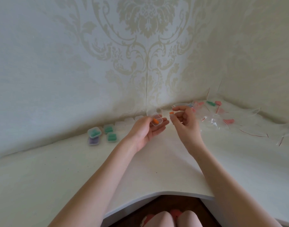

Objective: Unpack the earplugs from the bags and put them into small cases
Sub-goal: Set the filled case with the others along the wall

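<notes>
Left hand (147,128), palm up, cradling an open clear case (156,121) on loosely curled fingers, lid tipped back to keep the mouth free; one orange plug (155,120) already inside. Right hand (184,119), just right of the case, pinching a second orange plug (171,113) between thumb and fingertip, other fingers curled clear, likely lined up for dropping in beside its twin. Filled, shut cases (101,134) parked far left on the table (156,161), out of the way. Bags (212,117) with pink and green plugs heaped far right, within reach of the picking hand.
</notes>
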The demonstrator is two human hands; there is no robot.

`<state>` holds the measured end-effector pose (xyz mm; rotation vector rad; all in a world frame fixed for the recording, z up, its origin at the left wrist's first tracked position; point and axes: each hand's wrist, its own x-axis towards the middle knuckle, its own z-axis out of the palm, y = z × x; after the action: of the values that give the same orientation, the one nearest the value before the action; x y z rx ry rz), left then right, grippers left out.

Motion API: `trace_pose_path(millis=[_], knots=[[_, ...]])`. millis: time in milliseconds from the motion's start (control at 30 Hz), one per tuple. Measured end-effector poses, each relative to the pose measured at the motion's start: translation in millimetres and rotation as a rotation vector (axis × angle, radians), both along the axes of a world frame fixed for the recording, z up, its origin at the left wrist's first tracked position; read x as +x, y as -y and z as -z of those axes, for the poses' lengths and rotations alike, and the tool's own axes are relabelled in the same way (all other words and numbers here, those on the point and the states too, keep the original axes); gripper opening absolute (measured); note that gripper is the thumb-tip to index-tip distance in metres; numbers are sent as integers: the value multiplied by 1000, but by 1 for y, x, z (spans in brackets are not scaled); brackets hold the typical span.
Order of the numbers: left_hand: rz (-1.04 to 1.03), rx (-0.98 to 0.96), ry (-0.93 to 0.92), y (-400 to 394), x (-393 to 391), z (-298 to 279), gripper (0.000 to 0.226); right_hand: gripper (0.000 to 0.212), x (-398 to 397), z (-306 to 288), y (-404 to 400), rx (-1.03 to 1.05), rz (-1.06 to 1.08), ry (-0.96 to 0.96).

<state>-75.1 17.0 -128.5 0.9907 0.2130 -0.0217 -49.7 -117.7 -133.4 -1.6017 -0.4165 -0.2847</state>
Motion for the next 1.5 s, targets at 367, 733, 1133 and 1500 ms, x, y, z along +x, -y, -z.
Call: trace_pose_path(millis=[367, 733, 1133, 1500], knots=[[63, 53, 51, 2, -2, 5, 12, 17, 3, 7, -3, -177, -34, 98], [180, 116, 91, 3, -6, 6, 24, 9, 1, 10, -3, -239, -34, 110], [196, 81, 64, -2, -8, 2, 24, 22, 5, 12, -2, -218, -11, 117], [170, -110, -36, -7, -9, -3, 43, 21, 5, 11, -5, -203, -134, 83]])
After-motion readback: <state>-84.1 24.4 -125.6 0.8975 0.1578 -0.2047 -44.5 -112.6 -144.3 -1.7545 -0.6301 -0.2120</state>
